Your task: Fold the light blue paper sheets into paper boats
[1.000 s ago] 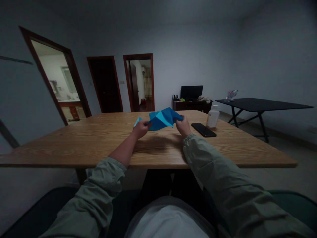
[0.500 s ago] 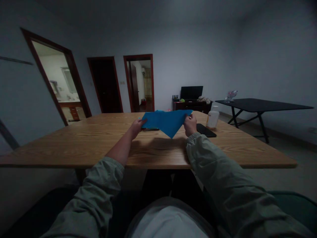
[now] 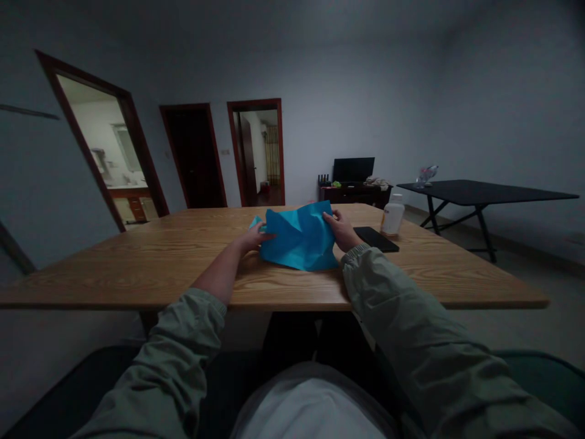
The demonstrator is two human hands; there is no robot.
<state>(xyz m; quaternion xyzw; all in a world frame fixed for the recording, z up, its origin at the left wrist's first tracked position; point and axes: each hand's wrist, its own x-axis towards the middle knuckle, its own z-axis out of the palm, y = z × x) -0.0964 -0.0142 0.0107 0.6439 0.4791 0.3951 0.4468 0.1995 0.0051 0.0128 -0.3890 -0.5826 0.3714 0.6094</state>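
Note:
A creased sheet of blue paper [image 3: 299, 241] is spread between my two hands over the wooden table [image 3: 150, 256], its lower edge close to the tabletop. My left hand [image 3: 252, 236] grips the sheet's left side, fingers lying over its front. At the right edge, near the top, my right hand [image 3: 339, 228] pinches it between thumb and fingers. A small lighter blue piece [image 3: 256, 222] shows behind my left hand; whether it belongs to the same sheet I cannot tell.
Right of my right hand lies a flat black object [image 3: 377, 239], with a white bottle [image 3: 392, 216] standing just behind it. Farther off are a black folding table [image 3: 484, 192] at the right and a monitor [image 3: 354, 171] on a dark cabinet by the wall.
The blue paper has opened from a folded shape with a downward point into a broader, creased sheet and has come lower. My right hand has shifted slightly left and my left hand slightly down.

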